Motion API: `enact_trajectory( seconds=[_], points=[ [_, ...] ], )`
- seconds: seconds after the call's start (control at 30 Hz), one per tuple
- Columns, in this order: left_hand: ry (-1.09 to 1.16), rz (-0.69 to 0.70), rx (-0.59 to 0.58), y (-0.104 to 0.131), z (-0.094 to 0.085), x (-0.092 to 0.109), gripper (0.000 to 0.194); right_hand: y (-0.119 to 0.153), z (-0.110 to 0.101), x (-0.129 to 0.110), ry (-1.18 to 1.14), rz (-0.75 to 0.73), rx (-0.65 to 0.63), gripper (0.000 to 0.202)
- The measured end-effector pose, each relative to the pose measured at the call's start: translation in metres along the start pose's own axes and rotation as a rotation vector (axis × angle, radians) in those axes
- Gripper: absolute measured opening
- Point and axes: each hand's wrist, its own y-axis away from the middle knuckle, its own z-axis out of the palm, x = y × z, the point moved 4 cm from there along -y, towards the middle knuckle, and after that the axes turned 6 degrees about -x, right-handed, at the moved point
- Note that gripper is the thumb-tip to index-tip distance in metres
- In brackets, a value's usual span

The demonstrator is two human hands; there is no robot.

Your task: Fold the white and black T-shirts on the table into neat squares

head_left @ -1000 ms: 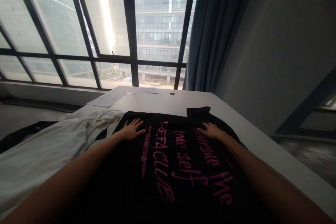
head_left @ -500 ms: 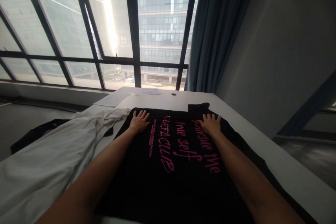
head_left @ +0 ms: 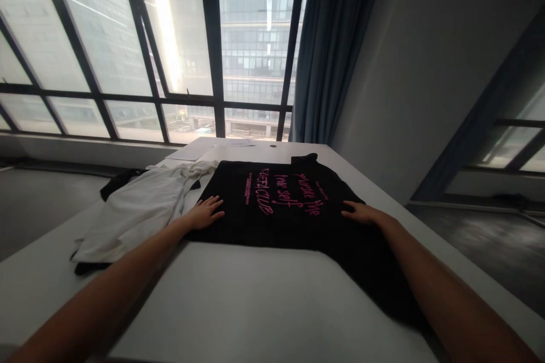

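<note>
A black shirt with pink lettering lies spread on the white table. Its lettering runs sideways, and one sleeve reaches toward the lower right, partly behind my right forearm. My left hand rests on the shirt's left edge with its fingers spread. On the shirt's right part lies my right hand, fingers apart and pointing left. Neither hand holds anything. Left of the shirt, close to my left hand, is a crumpled white garment with black cloth showing from under it.
Papers lie at the table's far left. A round hole is near the far edge. Beyond stand large windows and a blue curtain. A grey wall rises at the right.
The view has pulled back and shows more of the table in front. Both hands have moved nearer along the shirt and farther apart. The shirt's near edge is now visible.
</note>
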Motion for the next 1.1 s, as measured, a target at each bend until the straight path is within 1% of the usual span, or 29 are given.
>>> enact_trajectory(
  seconds=[0.07,0.17,0.23,0.3,0.33,0.4,0.43,0.47,0.5,0.53,0.6,0.67,0.7,0.73,0.77,0.83,0.93,0.97,1.03,1.07,1.1],
  points=[
    [0.02,0.028,0.029,0.018,0.0,-0.006,0.073,0.025,0.0,0.007,-0.056,0.002,0.058,0.073],
    [0.103,0.088,0.099,0.04,-0.001,-0.012,0.075,0.058,-0.001,0.013,-0.107,0.031,0.181,0.07],
    [0.171,0.125,0.124,0.051,-0.004,-0.015,0.078,0.078,0.0,0.017,-0.137,0.085,0.21,0.069],
    [0.228,0.143,0.116,0.059,-0.006,-0.018,0.081,0.097,0.003,0.025,-0.195,0.175,0.164,0.071],
    [0.248,0.15,0.101,0.061,-0.006,-0.02,0.083,0.106,0.004,0.03,-0.24,0.225,0.117,0.073],
    [0.268,0.159,0.062,0.064,-0.006,-0.022,0.085,0.125,0.007,0.037,-0.342,0.322,-0.011,0.078],
    [0.269,0.162,0.043,0.065,-0.006,-0.023,0.085,0.135,0.007,0.039,-0.388,0.345,-0.074,0.08],
    [0.267,0.164,0.026,0.066,-0.006,-0.023,0.085,0.143,0.007,0.037,-0.429,0.335,-0.13,0.083],
    [0.263,0.164,0.014,0.066,-0.005,-0.023,0.085,0.151,0.005,0.033,-0.465,0.286,-0.172,0.086],
    [0.258,0.163,0.004,0.066,-0.005,-0.023,0.084,0.158,0.003,0.025,-0.497,0.202,-0.199,0.09],
    [0.247,0.156,-0.013,0.066,-0.004,-0.021,0.085,0.167,-0.004,0.006,-0.558,-0.028,-0.195,0.098],
    [0.24,0.149,-0.026,0.067,-0.004,-0.02,0.085,0.17,-0.011,-0.015,-0.593,-0.243,-0.128,0.1],
    [0.239,0.145,-0.029,0.067,-0.004,-0.019,0.086,0.168,-0.013,-0.023,-0.592,-0.313,-0.079,0.099],
    [0.239,0.14,-0.029,0.067,-0.004,-0.019,0.086,0.163,-0.013,-0.029,-0.58,-0.352,-0.026,0.096],
    [0.24,0.137,-0.028,0.067,-0.005,-0.018,0.086,0.157,-0.012,-0.032,-0.556,-0.36,0.026,0.094],
    [0.24,0.132,-0.029,0.067,-0.005,-0.018,0.086,0.143,-0.008,-0.033,-0.475,-0.301,0.118,0.088],
    [0.233,0.125,-0.03,0.066,-0.004,-0.017,0.09,0.132,-0.002,-0.027,-0.244,-0.117,0.239,0.074],
    [0.23,0.123,-0.029,0.066,-0.004,-0.017,0.092,0.134,-0.001,-0.024,-0.151,-0.04,0.278,0.068],
    [0.227,0.122,-0.027,0.065,-0.003,-0.016,0.094,0.148,-0.002,-0.018,-0.009,0.115,0.34,0.062],
    [0.227,0.125,-0.027,0.065,-0.003,-0.015,0.094,0.159,-0.002,-0.016,0.02,0.166,0.356,0.062],
    [0.228,0.128,-0.027,0.065,-0.003,-0.015,0.094,0.171,-0.002,-0.015,0.012,0.175,0.351,0.063]
  ],
)
